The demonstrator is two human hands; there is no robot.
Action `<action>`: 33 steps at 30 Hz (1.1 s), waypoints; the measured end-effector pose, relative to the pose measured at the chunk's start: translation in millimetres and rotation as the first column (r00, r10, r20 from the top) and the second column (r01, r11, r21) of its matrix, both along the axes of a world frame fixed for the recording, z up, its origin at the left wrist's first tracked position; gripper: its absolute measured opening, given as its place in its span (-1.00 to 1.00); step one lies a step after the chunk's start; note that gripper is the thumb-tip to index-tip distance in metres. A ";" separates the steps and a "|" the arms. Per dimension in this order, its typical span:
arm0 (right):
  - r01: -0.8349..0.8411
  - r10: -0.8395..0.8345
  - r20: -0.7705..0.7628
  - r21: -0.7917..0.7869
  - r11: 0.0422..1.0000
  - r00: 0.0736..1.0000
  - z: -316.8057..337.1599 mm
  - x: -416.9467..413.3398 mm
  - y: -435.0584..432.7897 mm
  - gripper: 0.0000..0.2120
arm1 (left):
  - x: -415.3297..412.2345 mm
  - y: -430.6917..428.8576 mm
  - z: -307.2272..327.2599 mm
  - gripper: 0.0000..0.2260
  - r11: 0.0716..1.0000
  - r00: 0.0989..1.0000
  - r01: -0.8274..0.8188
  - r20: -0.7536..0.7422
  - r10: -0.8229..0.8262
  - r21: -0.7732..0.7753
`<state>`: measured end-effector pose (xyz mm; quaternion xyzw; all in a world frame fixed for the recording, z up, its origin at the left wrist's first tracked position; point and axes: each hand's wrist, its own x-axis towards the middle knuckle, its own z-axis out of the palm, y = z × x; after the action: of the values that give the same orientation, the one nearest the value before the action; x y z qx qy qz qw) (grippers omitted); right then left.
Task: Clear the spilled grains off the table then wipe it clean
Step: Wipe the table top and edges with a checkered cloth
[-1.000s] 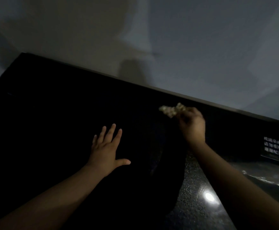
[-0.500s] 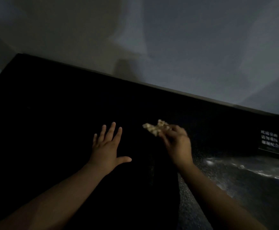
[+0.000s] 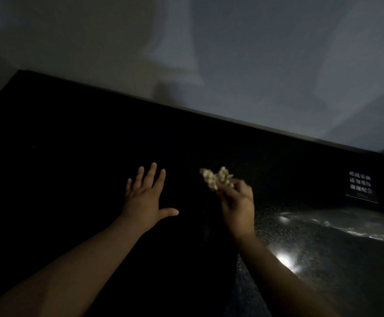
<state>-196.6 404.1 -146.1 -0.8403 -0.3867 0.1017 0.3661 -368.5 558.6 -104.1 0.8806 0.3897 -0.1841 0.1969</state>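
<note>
- Starting at the far left, the black table [image 3: 60, 156] runs back to a pale wall [image 3: 209, 53]. The surface here is too dim to show any grains lying loose.
- Left of centre, the left hand [image 3: 144, 197] is spread palm down with straight fingers and the thumb out to the right. It holds nothing, and I cannot tell whether it rests on the table or hovers just above it.
- Between the two hands is a dark strip of tabletop where nothing can be made out.
- Right of centre, the right hand [image 3: 238, 207] has its fingers curled round a pale clump [image 3: 215, 179], which sticks out past the fingertips toward the far left. The clump is lumpy and light, but I cannot tell whether it is gathered grains or a crumpled wipe.
- My judgement: if it is grains, the clearing step is in hand and the next move calls for carrying them off the table without dropping any. If it is a wipe, it must come down flat onto the surface for a stroke.
- Near right, the table shows speckle and a bright glare spot [image 3: 283, 259].
- Far right stands a small sign [image 3: 360, 186] with white characters.
</note>
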 end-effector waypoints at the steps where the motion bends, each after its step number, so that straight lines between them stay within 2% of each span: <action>1: -0.037 0.037 -0.045 -0.004 0.999 0.998 4.2 -3.1 -6.2 -0.72 | 0.4 -0.2 0.7 -0.02 1.000 1.000 0.001 -0.005 -0.001 0.000; 3: -0.011 0.012 -0.045 0.014 1.000 0.999 10.1 7.1 -9.9 -0.69 | 1.8 -0.6 1.7 -0.03 1.000 1.000 0.005 -0.013 -0.005 0.006; 6: 0.197 -0.198 0.029 0.037 0.980 0.980 14.7 47.3 0.6 -0.72 | 2.6 -1.2 1.3 -0.02 1.000 1.000 -0.001 -0.025 0.001 0.015; 7: 0.217 -0.218 0.025 0.022 0.976 0.976 14.6 56.4 4.0 -0.73 | 2.5 -1.5 0.8 -0.02 1.000 1.000 -0.003 -0.027 0.003 0.018; 10: 0.126 -0.122 0.074 -0.048 0.991 0.990 -1.8 49.2 1.5 -0.75 | 1.7 -1.6 0.3 -0.02 1.000 1.000 -0.002 -0.017 0.002 0.023; 14: 0.069 -0.067 0.085 -0.026 0.997 0.994 -16.8 2.8 -22.2 -0.73 | 1.6 -1.7 2.0 -0.03 1.000 1.000 -0.002 -0.020 0.003 0.027; 20: -0.096 0.095 -0.081 -0.006 0.995 0.992 1.4 -52.0 -58.2 -0.72 | 1.3 -1.9 7.6 -0.05 1.000 1.000 0.000 -0.013 0.000 -0.001; 22: -0.053 0.053 -0.073 0.002 0.999 0.996 8.6 -42.3 -61.2 -0.68 | -4.6 -6.2 12.2 -0.09 0.999 0.997 -0.017 0.072 0.019 -0.032; 24: 0.086 -0.086 -0.017 0.009 0.996 0.996 15.2 -17.7 -54.7 -0.67 | -17.3 -14.6 17.7 -0.15 0.998 0.984 -0.043 0.173 0.051 -0.050; 26: 0.182 -0.182 0.009 -0.002 0.983 0.983 19.8 7.5 -42.1 -0.72 | -35.1 -26.1 21.9 -0.18 0.995 0.977 -0.061 0.199 0.075 -0.076; 29: 0.178 -0.178 0.006 -0.065 0.982 0.984 10.4 9.3 -33.5 -0.72 | -62.6 -42.1 22.9 -0.20 0.990 0.984 -0.065 0.157 0.084 -0.123; 33: 0.064 -0.062 0.047 -0.038 0.997 0.997 -3.7 -49.9 -53.7 -0.71 | -88.8 -54.2 22.4 -0.20 0.991 0.994 -0.064 0.086 0.074 -0.121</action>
<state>-246.5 350.4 -149.8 -0.8613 -0.3661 0.0783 0.3435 -457.3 504.3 -81.7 0.8608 0.3992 -0.1600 0.2722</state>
